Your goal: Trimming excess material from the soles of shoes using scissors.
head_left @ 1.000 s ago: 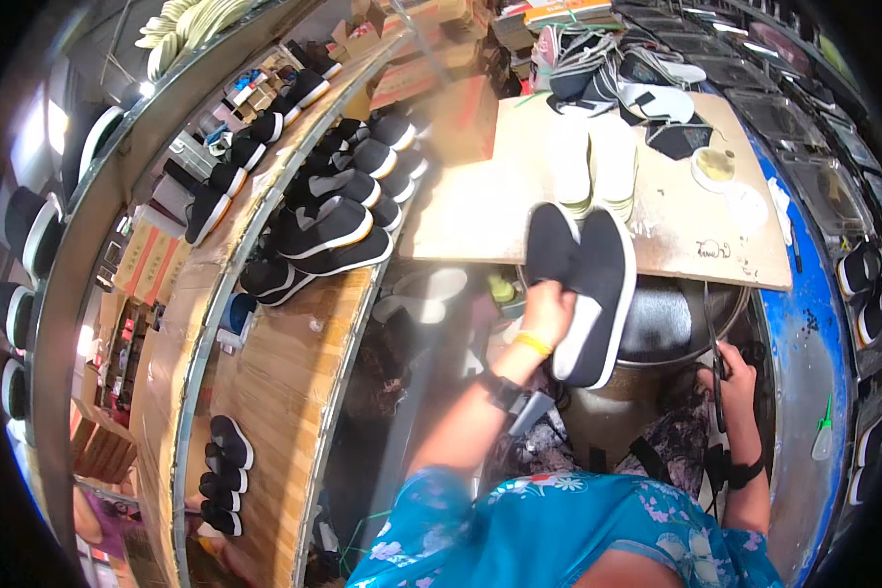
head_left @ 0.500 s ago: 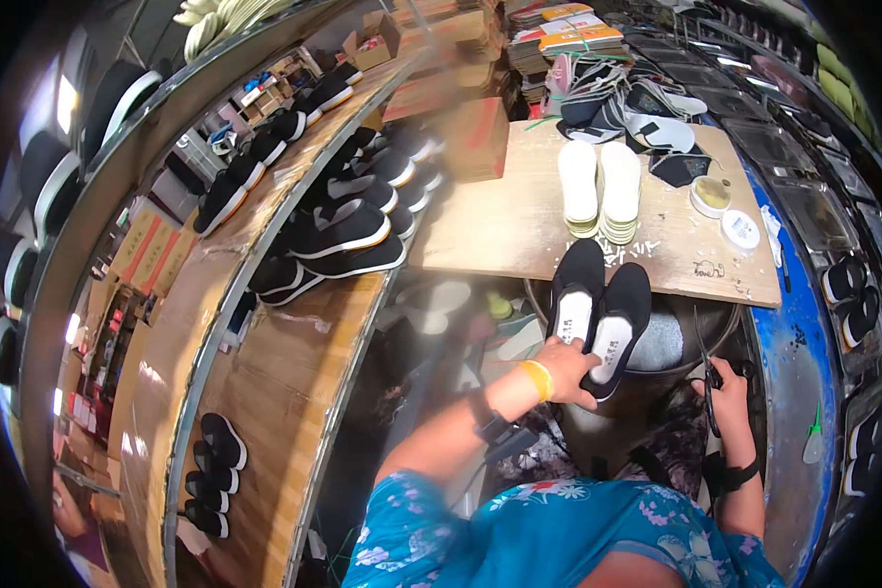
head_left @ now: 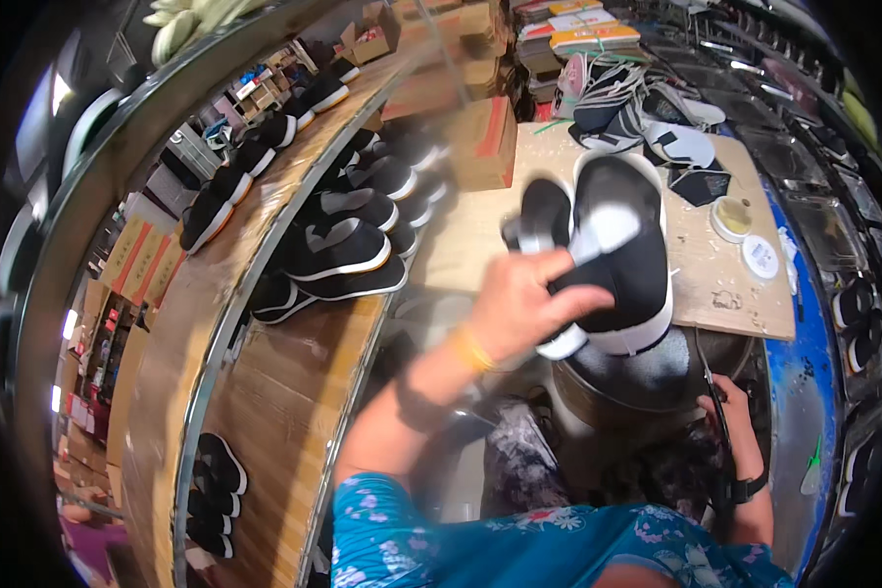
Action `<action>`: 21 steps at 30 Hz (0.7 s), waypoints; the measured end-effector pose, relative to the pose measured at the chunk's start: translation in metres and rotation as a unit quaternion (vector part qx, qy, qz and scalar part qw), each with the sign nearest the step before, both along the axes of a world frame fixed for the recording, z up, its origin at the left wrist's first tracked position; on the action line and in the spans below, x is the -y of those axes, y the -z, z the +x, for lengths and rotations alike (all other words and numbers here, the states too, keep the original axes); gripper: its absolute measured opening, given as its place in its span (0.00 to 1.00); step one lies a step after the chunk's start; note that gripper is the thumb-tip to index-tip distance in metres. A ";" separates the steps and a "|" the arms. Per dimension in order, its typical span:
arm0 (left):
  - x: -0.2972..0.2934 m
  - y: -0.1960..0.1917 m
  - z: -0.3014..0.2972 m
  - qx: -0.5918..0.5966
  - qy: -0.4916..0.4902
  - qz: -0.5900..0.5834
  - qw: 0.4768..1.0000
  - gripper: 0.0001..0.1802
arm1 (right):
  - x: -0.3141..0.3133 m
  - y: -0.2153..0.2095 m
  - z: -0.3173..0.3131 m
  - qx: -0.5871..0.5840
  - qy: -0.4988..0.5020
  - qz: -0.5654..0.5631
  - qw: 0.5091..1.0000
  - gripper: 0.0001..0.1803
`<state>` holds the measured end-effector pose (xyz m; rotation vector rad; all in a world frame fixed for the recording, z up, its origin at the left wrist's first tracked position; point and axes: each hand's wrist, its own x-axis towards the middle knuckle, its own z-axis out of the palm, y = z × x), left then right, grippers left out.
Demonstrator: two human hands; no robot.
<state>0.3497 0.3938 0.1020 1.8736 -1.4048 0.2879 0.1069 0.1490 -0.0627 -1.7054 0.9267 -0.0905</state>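
The pale wooden table [head_left: 696,284] is partly hidden behind a pair of black slip-on shoes with white soles and insoles [head_left: 608,250], motion-blurred, their long axes running away from the person with toes pointing toward the table's far side. The left hand [head_left: 524,304] pinches both shoes together at the heels, lifted above the table's near edge. The right hand [head_left: 725,412], low beside a dark round stand [head_left: 637,377], is half hidden, its grip impossible to tell.

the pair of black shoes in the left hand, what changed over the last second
The left hand kept its grip on the pair of black shoes and lifted it up toward the camera, turning it so the white insoles now face up rather than the dark soles. The two pale soles seen earlier on the wooden worktable are now hidden behind the pair. The right hand stayed low at the right, holding scissors.
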 end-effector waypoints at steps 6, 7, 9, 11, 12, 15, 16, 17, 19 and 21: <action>0.066 -0.076 0.141 0.225 -0.064 0.026 0.972 0.24 | 0.019 -0.027 0.099 0.016 -0.250 -0.142 0.958 0.29; 0.078 -0.086 0.161 0.228 -0.091 0.049 0.968 0.20 | 0.022 -0.039 0.120 -0.038 -0.274 -0.094 0.957 0.30; 0.097 -0.098 0.208 0.252 -0.142 0.077 0.954 0.19 | 0.029 -0.060 0.158 -0.113 -0.333 -0.054 0.935 0.31; 0.105 -0.113 0.240 0.259 -0.192 0.118 0.939 0.21 | 0.036 -0.073 0.180 -0.118 -0.353 -0.048 0.927 0.31; 0.107 -0.122 0.252 0.253 -0.207 0.139 0.935 0.22 | 0.039 -0.079 0.190 -0.115 -0.369 -0.045 0.921 0.31; 0.095 -0.150 0.272 0.232 -0.227 0.138 0.936 0.23 | 0.043 -0.095 0.195 -0.082 -0.337 -0.036 0.937 0.30; 0.090 -0.162 0.275 0.195 -0.250 0.150 0.937 0.23 | 0.044 -0.105 0.197 -0.088 -0.316 -0.019 0.944 0.30; 0.087 -0.172 0.281 0.176 -0.261 0.150 0.937 0.24 | 0.043 -0.118 0.203 -0.100 -0.306 -0.004 0.947 0.30; 0.076 -0.186 0.296 0.151 -0.301 0.157 0.928 0.26 | 0.039 -0.141 0.215 -0.097 -0.314 -0.019 0.944 0.30; 0.068 -0.188 0.329 0.137 -0.349 0.188 0.908 0.29 | 0.038 -0.164 0.234 -0.120 -0.333 -0.017 0.935 0.30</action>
